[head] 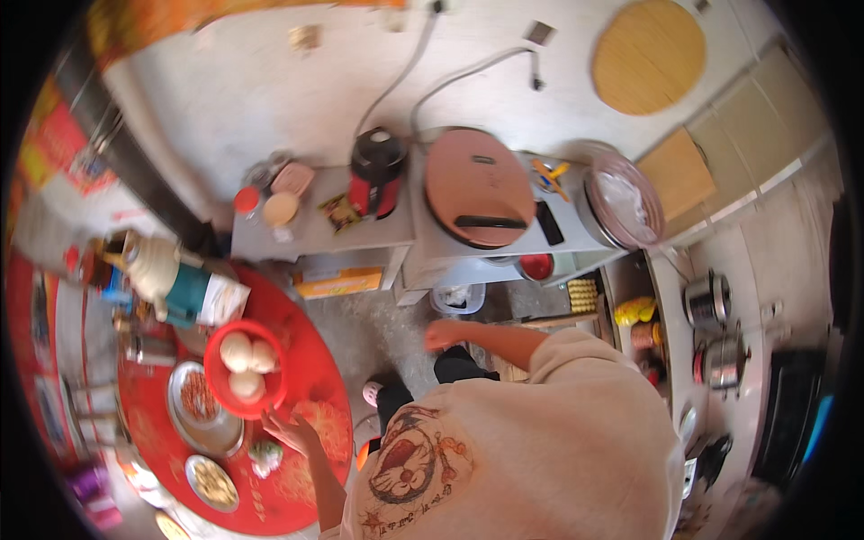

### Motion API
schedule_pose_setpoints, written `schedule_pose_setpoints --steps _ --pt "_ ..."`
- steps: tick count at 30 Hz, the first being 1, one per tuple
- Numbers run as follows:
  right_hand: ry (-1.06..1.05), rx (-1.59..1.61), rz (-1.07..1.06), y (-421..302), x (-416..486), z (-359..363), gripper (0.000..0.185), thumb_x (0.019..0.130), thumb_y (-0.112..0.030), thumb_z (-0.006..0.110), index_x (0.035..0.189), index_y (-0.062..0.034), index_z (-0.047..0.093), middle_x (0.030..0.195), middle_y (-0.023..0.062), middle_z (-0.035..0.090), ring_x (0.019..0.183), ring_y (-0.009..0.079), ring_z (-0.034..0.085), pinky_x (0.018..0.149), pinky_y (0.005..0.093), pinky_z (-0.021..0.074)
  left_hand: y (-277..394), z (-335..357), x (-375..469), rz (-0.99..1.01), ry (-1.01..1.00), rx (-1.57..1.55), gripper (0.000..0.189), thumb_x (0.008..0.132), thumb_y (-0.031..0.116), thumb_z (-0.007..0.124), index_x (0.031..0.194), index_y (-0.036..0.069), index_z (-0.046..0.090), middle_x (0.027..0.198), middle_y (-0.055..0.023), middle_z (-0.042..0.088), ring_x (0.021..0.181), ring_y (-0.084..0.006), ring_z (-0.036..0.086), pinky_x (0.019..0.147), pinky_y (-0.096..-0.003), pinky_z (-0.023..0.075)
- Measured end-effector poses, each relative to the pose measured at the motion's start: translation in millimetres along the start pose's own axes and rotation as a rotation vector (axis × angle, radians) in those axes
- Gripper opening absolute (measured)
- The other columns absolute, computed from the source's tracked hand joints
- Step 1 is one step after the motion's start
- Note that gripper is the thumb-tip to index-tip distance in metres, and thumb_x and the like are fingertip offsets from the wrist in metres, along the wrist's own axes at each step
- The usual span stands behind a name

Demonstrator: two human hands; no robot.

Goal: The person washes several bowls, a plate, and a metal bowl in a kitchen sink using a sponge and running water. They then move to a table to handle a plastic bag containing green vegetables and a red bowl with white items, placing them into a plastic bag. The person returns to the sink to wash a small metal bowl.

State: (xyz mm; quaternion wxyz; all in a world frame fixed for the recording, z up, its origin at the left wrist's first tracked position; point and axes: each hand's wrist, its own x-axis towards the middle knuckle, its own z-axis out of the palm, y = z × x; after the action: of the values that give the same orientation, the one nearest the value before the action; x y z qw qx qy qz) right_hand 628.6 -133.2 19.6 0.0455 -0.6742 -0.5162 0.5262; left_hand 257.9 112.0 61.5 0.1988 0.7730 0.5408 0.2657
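Note:
My left hand (pixel 289 432), fingers spread, is at the lower rim of a red plastic basin (pixel 211 385); whether it touches the rim is unclear. Inside the basin lie several pale round pieces, perhaps buns or dough (pixel 246 386). Just below the hand, a green and white vegetable (pixel 265 457) lies on the red round table (pixel 270 499). A metal tray (pixel 216 442) holding a dish of reddish-brown food (pixel 198 397) is left of the basin, with a plate of pale pieces (pixel 212 482) below. My right hand (pixel 442 335) is held over the floor, blurred and curled, with nothing visible in it.
A pink round electric griddle (pixel 479 185), a red and black kettle (pixel 376 175), a phone (pixel 549 223) and a basin (pixel 651 219) stand on the counter ahead. A thermos (pixel 182 287) is at the table's far left. A clear tub (pixel 459 298) and an egg tray (pixel 582 295) are low down.

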Motion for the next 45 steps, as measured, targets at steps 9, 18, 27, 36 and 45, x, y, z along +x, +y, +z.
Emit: schedule_pose_setpoints --steps 9,18,27,36,45 --pt "1.595 0.575 0.525 228.6 -430.8 -40.0 0.024 0.087 -0.020 0.060 0.105 -0.0059 0.066 0.081 0.0055 0.069 0.072 0.0176 0.065 0.064 0.0301 0.0510 163.3 87.6 -0.8 0.456 -0.303 -0.361 0.031 0.076 -0.003 0.054 0.106 0.002 0.057 0.116 -0.0172 0.051 0.112 -0.0358 0.049 0.094 -0.0445 0.0414" --pt "1.535 -0.059 1.409 332.0 -564.1 -83.9 0.035 0.082 -0.035 0.065 0.108 -0.0113 0.063 0.108 0.0101 0.064 0.103 0.0309 0.059 0.089 0.0430 0.0453 321.5 129.9 -76.2 0.641 -0.455 -0.442 0.019 0.078 -0.005 0.057 0.094 0.004 0.062 0.095 -0.0111 0.061 0.091 -0.0274 0.059 0.084 -0.0351 0.0461" --pt "2.121 1.059 -0.266 305.8 -599.6 -171.6 0.031 0.096 -0.023 0.042 0.109 0.0002 0.058 0.103 0.0116 0.064 0.093 0.0236 0.062 0.084 0.0374 0.0478 418.6 117.2 -124.2 0.267 -1.021 -0.632 0.016 0.088 0.009 0.059 0.103 0.004 0.064 0.105 -0.0075 0.065 0.094 -0.0171 0.062 0.084 -0.0280 0.0459" --pt "0.782 0.995 -0.892 162.6 -434.6 -201.9 0.034 0.095 -0.013 0.043 0.126 -0.0001 0.049 0.120 0.0112 0.058 0.111 0.0220 0.055 0.095 0.0355 0.0432 469.6 79.1 -69.0 -0.204 -1.408 -1.538 0.089 0.087 0.072 0.025 0.143 0.004 0.030 0.144 -0.0172 0.038 0.131 -0.0299 0.040 0.108 -0.0449 0.0302" --pt "0.365 0.667 -0.502 -5.2 -263.4 -198.3 0.023 0.096 -0.009 0.044 0.114 -0.0023 0.058 0.107 0.0055 0.061 0.100 0.0156 0.058 0.089 0.0299 0.0457 328.1 -14.7 -21.0 -0.130 -1.305 -1.185 0.080 0.083 0.061 0.057 0.140 0.007 0.040 0.131 -0.0123 0.053 0.118 -0.0252 0.053 0.101 -0.0406 0.0409"
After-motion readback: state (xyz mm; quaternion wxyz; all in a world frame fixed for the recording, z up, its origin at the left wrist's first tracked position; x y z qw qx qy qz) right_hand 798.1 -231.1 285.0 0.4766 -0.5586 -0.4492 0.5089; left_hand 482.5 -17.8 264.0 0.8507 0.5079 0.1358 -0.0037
